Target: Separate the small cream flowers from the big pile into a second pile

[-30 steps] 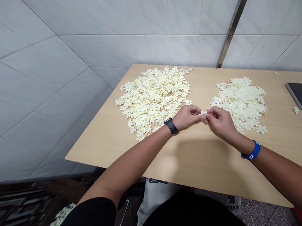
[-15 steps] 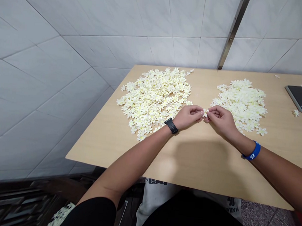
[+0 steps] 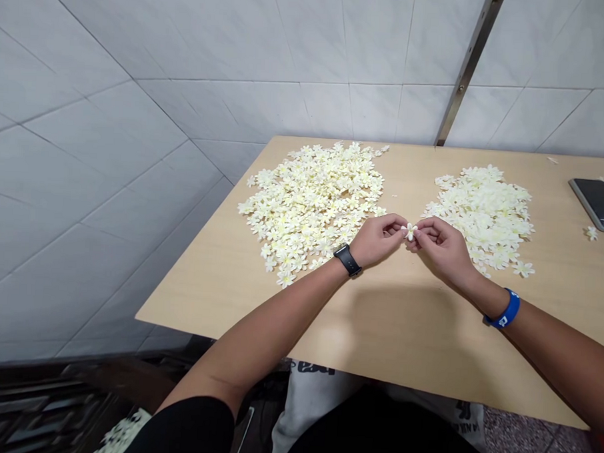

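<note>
A small white artificial flower [image 3: 410, 232] with a yellowish centre is held up between both hands. My left hand [image 3: 377, 240], with a black watch on its wrist, pinches it from the left. From the other side my right hand [image 3: 444, 246], with a blue wristband farther up the arm, pinches it too. A broad pile of cream flowers with yellow centres [image 3: 316, 200] spreads just left of my left hand. Behind and right of my right hand lies a smaller, paler pile of flowers [image 3: 487, 211]. The fingertips cover part of the held flower.
The wooden table [image 3: 204, 276] meets a tiled wall [image 3: 327, 111] at the back. A phone [image 3: 601, 201] lies at the far right, with a loose flower [image 3: 590, 233] near it. A metal strip [image 3: 463, 86] runs up the wall. More flowers [image 3: 123, 436] show below, at lower left.
The camera view has shifted slightly, so the table sits a little lower. Both hands keep hold of the flower, which shows more plainly between the fingertips.
</note>
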Available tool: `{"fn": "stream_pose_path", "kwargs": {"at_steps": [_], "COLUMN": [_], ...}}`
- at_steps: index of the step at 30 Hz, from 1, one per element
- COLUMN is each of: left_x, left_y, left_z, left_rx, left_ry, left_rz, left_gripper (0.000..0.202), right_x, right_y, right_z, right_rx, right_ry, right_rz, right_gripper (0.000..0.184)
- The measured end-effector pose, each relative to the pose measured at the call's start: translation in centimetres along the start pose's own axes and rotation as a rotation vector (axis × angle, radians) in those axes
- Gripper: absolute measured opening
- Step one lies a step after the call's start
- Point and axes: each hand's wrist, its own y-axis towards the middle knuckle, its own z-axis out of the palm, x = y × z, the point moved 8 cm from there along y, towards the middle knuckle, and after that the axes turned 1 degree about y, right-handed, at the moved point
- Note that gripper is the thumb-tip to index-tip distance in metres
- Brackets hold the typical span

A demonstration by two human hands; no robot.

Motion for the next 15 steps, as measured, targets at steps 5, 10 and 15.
{"fn": "stream_pose_path", "kwargs": {"at_steps": [5,10,15], "left_x": [-0.5,-0.4,-1.4], "left_y": [0.1,0.2,0.1], "left_z": [-0.2,-0.1,-0.6], "left_rx": [-0.019,-0.019,-0.046], "left_ry": [0.011,-0.016,0.047], "left_rz": [0.037,0.057,0.137], "left_gripper": [0.019,0.018,0.017], "right_x": [0.4,0.1,0.6], "right_y": [-0.1,-0.1,-0.1], "right_z": [0.0,0.3,0.0], "right_rx": [-0.001,0.027,0.004], "right_ry": [0.0,0.025,-0.046], "right_rz": [-0.031,-0.005,-0.057], "right_gripper": [0.033,0.034,0.022]}}
